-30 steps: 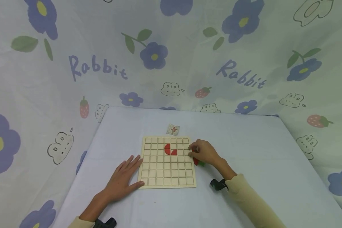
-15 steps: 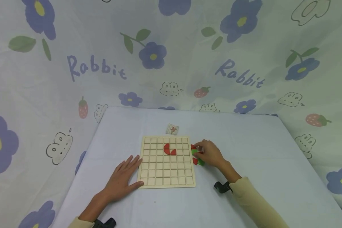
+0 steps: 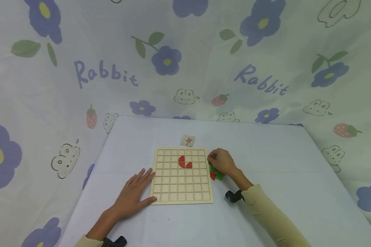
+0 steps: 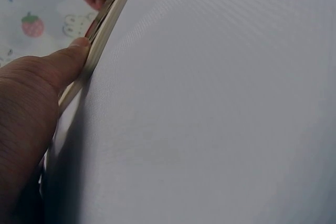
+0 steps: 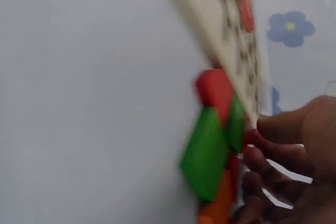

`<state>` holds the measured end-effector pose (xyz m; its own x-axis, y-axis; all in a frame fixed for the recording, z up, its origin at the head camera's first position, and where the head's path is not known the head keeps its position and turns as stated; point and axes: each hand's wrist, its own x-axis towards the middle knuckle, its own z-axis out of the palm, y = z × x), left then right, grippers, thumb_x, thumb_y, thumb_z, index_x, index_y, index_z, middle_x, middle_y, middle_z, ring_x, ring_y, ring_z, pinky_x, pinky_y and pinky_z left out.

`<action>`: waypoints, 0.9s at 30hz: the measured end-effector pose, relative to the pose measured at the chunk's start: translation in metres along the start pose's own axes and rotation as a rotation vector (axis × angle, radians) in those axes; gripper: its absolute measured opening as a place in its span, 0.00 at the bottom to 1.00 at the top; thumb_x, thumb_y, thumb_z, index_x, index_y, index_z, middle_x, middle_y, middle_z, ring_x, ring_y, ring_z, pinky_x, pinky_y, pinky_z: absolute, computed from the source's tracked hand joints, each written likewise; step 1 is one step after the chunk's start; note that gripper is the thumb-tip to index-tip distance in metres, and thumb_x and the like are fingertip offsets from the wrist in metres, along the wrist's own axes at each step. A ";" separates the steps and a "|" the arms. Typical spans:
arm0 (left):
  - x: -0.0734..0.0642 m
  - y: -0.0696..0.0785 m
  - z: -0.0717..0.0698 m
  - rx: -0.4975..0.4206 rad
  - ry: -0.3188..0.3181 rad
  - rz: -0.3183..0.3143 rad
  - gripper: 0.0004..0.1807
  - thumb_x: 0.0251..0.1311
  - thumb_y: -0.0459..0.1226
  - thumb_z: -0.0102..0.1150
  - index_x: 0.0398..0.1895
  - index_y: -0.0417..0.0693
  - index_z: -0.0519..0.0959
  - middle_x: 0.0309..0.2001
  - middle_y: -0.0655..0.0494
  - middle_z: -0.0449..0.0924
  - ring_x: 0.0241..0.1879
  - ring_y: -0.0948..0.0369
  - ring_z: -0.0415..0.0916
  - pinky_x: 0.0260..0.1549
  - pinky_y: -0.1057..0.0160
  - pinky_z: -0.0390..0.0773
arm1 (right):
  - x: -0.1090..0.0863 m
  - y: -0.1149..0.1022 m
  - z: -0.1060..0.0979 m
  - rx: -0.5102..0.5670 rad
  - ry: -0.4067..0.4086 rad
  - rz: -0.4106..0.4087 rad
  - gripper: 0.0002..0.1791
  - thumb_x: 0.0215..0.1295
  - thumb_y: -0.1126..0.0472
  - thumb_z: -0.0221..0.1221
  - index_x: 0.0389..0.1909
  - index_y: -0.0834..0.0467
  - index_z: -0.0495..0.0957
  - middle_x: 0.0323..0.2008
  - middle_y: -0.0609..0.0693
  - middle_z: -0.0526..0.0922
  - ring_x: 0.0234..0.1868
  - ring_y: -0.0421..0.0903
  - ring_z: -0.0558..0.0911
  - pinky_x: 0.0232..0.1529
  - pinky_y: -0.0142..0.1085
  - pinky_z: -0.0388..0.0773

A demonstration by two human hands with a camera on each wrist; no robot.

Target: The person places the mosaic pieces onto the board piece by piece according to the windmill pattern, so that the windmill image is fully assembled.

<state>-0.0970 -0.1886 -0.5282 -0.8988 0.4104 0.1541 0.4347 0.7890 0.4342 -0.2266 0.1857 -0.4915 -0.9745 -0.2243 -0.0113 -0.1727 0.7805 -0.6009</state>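
Observation:
A pale wooden grid board (image 3: 174, 189) lies on the white-covered table, with red rounded pieces (image 3: 181, 161) set in squares of its upper middle. My left hand (image 3: 132, 195) rests with spread fingers along the board's left edge; in the left wrist view its thumb (image 4: 73, 59) lies on the rim. At the board's right edge, my right hand (image 3: 224, 162) pinches a small red piece (image 5: 251, 138) between thumb and fingers, largely hidden by them. Below that hand lie loose blocks: a red one (image 5: 215, 90), a green one (image 5: 203, 153) and an orange one (image 5: 216, 203).
Behind the board lies a small pattern card (image 3: 188, 140) with a red pinwheel-like figure on a grid. A printed cloth (image 3: 185, 79) with flowers and rabbits hangs around the table. Each wrist carries a black camera (image 3: 234, 196).
My right hand drew slightly right, off the loose pieces, then came back left and closed its fingers at the red piece by the board's edge. My left hand stayed in place.

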 end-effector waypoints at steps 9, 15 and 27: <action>0.000 -0.001 0.000 0.027 0.002 0.010 0.49 0.59 0.64 0.58 0.77 0.49 0.56 0.77 0.53 0.50 0.75 0.49 0.44 0.69 0.44 0.46 | -0.013 0.002 -0.009 -0.030 -0.112 0.108 0.10 0.56 0.59 0.71 0.38 0.58 0.86 0.31 0.46 0.79 0.31 0.44 0.75 0.27 0.34 0.76; 0.001 -0.001 0.001 0.005 0.019 0.004 0.49 0.58 0.63 0.60 0.77 0.49 0.57 0.77 0.53 0.51 0.75 0.49 0.44 0.69 0.44 0.46 | -0.014 0.001 -0.008 0.043 -0.073 0.074 0.06 0.53 0.62 0.69 0.31 0.58 0.83 0.26 0.45 0.80 0.26 0.43 0.76 0.24 0.34 0.76; 0.001 -0.001 0.001 0.021 0.020 0.009 0.48 0.59 0.63 0.59 0.77 0.49 0.57 0.76 0.52 0.52 0.75 0.48 0.44 0.69 0.44 0.46 | -0.006 -0.007 -0.007 0.230 0.003 -0.050 0.03 0.59 0.64 0.69 0.34 0.59 0.86 0.26 0.45 0.84 0.27 0.42 0.81 0.27 0.35 0.80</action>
<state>-0.0980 -0.1889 -0.5292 -0.8955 0.4087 0.1761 0.4441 0.7944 0.4144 -0.2209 0.1854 -0.4821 -0.9659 -0.2575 0.0256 -0.1841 0.6146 -0.7671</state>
